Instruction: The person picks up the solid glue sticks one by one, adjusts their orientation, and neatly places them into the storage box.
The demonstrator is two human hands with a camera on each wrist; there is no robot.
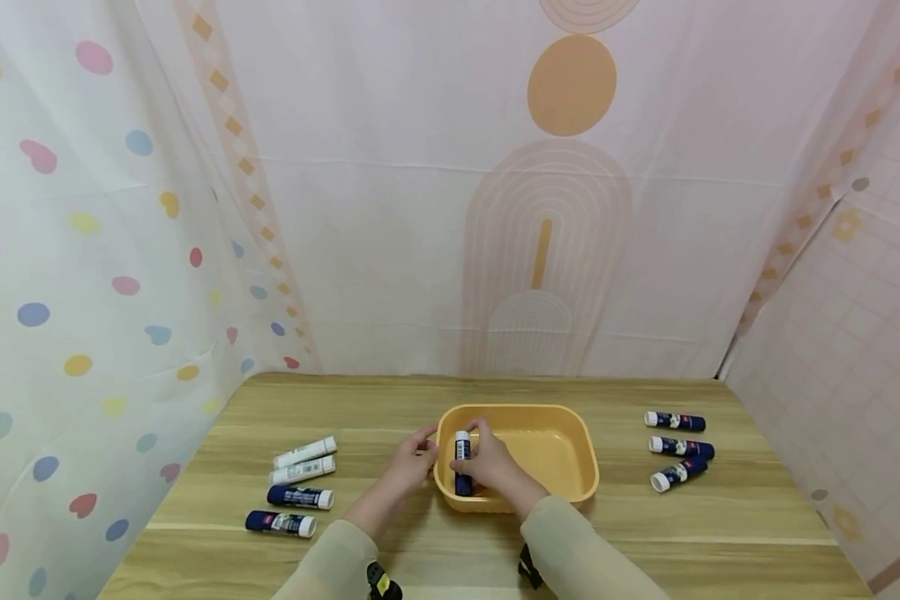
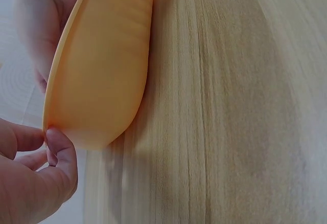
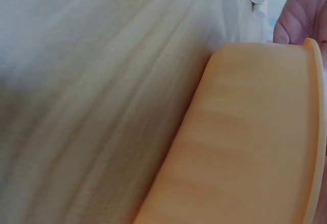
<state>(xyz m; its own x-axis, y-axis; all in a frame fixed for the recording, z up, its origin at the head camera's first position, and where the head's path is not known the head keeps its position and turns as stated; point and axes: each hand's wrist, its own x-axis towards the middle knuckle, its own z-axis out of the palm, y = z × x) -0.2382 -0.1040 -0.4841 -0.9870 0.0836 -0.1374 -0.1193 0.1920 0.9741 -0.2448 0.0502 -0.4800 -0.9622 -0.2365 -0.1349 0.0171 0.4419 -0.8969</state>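
Note:
A yellow-orange plastic basin (image 1: 555, 454) stands on the wooden table. My left hand (image 1: 414, 460) pinches its left rim between thumb and fingers; the left wrist view shows this hand (image 2: 43, 170) close up at the rim. Inside the basin's left end, my right hand (image 1: 492, 463) holds a navy glue stick (image 1: 462, 467) with a white cap, the cap pointing to the far side. Whether the stick touches the basin floor I cannot tell. In the right wrist view the basin wall (image 3: 250, 132) hides the glue stick.
To the left lie two white glue sticks (image 1: 303, 452) and two navy ones (image 1: 300, 497), roughly in a column. On the right are three navy glue sticks (image 1: 681, 448) with white ends, two of them close together. A patterned curtain (image 1: 390, 250) hangs behind the table.

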